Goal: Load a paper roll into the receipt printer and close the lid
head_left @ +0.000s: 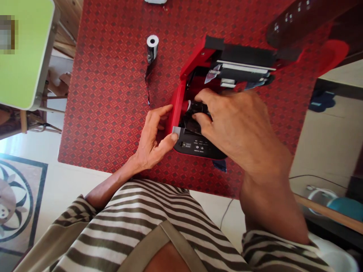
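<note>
A red and black label printer (176, 109) lies on the table with its lid (246, 54) raised. My left hand (154, 139) grips its left side, thumb on the grey front corner and fingers against the red wall. Inside the open printer, my right hand (235, 124) pinches a black ribbon roll (195, 107) between thumb and forefinger; the hand hides much of the compartment. Shiny black film hangs around the lid's roller assembly (241, 71). To the left, a second roll (152, 49), black with a white end, stands with a strip of dark film trailing from it.
The red patterned tablecloth (113, 94) covers the table. A dark bottle (295, 22) lies across the far right, near a red round object (334, 56). A green-topped table (25, 56) stands at the left. Part of a white object (155, 1) shows at the far edge.
</note>
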A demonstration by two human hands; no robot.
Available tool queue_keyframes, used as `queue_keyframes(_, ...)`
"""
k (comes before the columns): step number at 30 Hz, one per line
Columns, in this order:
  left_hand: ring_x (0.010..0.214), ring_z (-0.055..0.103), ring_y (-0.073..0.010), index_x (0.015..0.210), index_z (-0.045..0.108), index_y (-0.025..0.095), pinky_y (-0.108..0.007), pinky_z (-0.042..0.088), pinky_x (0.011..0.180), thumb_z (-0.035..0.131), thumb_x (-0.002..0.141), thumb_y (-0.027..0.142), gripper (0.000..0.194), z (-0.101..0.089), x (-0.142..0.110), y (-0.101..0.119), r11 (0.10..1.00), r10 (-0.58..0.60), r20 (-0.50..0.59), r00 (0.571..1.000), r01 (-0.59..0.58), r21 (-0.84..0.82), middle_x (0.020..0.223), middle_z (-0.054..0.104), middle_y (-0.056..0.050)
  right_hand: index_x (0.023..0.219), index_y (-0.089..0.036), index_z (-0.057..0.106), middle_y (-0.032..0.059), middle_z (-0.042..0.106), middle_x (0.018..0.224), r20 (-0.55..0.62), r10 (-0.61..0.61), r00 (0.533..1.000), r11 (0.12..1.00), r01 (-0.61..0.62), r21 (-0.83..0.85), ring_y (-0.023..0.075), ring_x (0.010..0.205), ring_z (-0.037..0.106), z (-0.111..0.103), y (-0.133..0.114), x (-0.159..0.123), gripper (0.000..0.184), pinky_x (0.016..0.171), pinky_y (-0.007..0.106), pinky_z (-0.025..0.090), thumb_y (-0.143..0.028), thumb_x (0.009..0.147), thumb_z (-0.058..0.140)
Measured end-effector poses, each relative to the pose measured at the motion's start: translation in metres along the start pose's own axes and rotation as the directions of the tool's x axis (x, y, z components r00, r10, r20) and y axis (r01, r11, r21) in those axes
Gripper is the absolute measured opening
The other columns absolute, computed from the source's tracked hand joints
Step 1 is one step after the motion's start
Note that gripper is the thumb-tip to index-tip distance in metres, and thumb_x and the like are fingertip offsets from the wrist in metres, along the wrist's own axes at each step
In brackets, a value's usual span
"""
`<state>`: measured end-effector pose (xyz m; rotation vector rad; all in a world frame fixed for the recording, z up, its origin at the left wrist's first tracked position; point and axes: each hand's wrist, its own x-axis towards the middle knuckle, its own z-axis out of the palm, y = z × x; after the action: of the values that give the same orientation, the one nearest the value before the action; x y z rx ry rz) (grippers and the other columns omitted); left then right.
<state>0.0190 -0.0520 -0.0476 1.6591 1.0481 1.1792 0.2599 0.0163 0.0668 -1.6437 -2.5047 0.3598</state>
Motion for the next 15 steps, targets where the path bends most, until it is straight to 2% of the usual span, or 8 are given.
queue_keyframes(3, 0.141, 0.076, -0.0376, 0.189, 0.057, 0.036, -0.054, 0.071, 0.112, 0.066, 0.128, 0.077, 0.073, -0.002, 0.0, 0.002, 1.0, -0.009, 0.011, 1.0, 0.009, 0.001, 0.169, 0.073, -0.016, 0.12, -0.03, 0.09, 0.014, 0.091, 0.103, 0.018, -0.015, 1.0, 1.0, 0.015, 0.004, 0.0429, 0.107, 0.086, 0.003, 0.0, 0.007, 0.026, 0.104, 0.061, 0.063, -0.023, 0.116, 0.065)
queue_keyframes(9, 0.141, 0.075, -0.0372, 0.188, 0.058, 0.037, -0.054, 0.071, 0.112, 0.067, 0.128, 0.076, 0.073, -0.004, 0.001, 0.004, 1.0, -0.008, 0.021, 1.0, 0.008, 0.007, 0.168, 0.074, -0.015, 0.117, -0.032, 0.092, 0.0146, 0.093, 0.12, 0.065, 0.02, 0.998, 1.0, -0.021, 0.009, 0.0474, 0.136, 0.082, 0.003, -0.006, 0.011, 0.03, 0.115, 0.064, 0.06, -0.017, 0.115, 0.066)
queue_keyframes(15, 0.142, 0.076, -0.0373, 0.189, 0.058, 0.037, -0.055, 0.07, 0.114, 0.067, 0.129, 0.075, 0.072, -0.003, 0.001, 0.003, 1.0, -0.006, 0.014, 1.0, 0.006, -0.007, 0.169, 0.073, -0.015, 0.116, -0.03, 0.092, 0.0167, 0.095, 0.122, 0.086, 0.084, 0.993, 0.996, -0.081, -0.035, 0.0471, 0.131, 0.086, 0.004, -0.012, 0.012, 0.033, 0.115, 0.063, 0.06, -0.014, 0.112, 0.064)
